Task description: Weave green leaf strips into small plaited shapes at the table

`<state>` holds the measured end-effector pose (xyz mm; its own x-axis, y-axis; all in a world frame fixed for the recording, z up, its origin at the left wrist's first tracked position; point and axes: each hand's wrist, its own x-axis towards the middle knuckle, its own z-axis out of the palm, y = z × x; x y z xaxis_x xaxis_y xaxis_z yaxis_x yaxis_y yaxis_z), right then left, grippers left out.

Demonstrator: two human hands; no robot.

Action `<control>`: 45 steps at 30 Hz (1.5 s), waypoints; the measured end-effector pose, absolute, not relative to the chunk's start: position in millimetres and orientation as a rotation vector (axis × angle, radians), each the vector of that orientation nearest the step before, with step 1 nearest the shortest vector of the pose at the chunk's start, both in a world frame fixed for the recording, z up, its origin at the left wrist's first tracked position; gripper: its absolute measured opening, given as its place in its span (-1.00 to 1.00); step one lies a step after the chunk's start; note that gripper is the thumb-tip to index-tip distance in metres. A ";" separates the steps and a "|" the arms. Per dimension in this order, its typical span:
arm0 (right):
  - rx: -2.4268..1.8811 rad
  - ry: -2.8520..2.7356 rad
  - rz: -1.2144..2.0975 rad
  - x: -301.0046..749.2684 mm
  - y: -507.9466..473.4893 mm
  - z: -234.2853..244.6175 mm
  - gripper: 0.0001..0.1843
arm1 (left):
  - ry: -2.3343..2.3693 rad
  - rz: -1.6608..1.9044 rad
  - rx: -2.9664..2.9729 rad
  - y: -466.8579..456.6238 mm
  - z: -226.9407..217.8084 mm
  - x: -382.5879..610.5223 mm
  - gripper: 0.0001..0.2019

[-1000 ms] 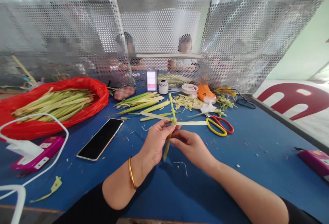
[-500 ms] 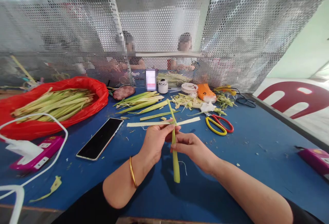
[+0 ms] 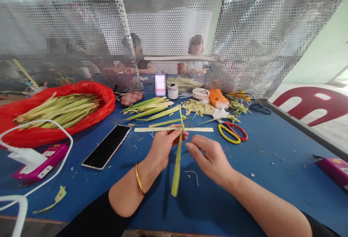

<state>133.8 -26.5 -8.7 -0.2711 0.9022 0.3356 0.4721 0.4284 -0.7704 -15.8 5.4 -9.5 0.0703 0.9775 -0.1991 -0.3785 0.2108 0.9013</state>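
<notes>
Blue cloth covers the desk (image 3: 272, 164), and a bent mesh screen (image 3: 258, 41) stands along its far edge, with other people sitting blurred behind it.

Near the middle of the desk the left hand (image 3: 163, 146), a gold bangle (image 3: 137, 179) on its wrist, pinches a green strip (image 3: 176, 164) between thumb and fingers, at the spot where it crosses a pale strip (image 3: 199, 129). The green strip runs nearly upright, with its lower end hanging toward the near edge and its tip pointing at the far edge. The pale strip lies level across it, parallel to the far edge.

The right hand (image 3: 212, 157) is spread and loose just beside the green strip. Its fingertips seem not to touch it, though the view is poor there.

Scissors (image 3: 232, 132) with red and yellow handles lie just past the pale strip's right end. A dark phone (image 3: 106, 146) lies left of the hands. A red bag (image 3: 107, 101) full of long leaves sits toward the far left corner, and a pink power bank (image 3: 43, 159) lies by the left edge. Loose leaves (image 3: 149, 108), a tape roll (image 3: 200, 93) and an orange glue gun (image 3: 219, 99) lie near the far edge.
</notes>
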 end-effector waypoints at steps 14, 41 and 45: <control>-1.326 -2.043 0.611 139.4 -11.6 -17.1 -0.68 | 1.101 1.011 0.999 1.4 -12.7 -18.9 -0.69; -1.273 -1.937 0.922 138.1 -14.2 -12.5 -0.72 | 1.253 1.249 1.136 9.3 -16.6 -14.7 -0.75; -1.228 -1.368 1.385 139.3 -5.9 -11.9 -0.62 | 1.097 1.152 1.043 6.9 -7.2 -19.6 -0.63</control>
<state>139.3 -5.9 -11.9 -0.1933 0.9767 -0.0930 0.0811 -0.0786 -0.9936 -19.6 6.9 -7.2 0.0726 0.9918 -0.1050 -0.1532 0.1151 0.9815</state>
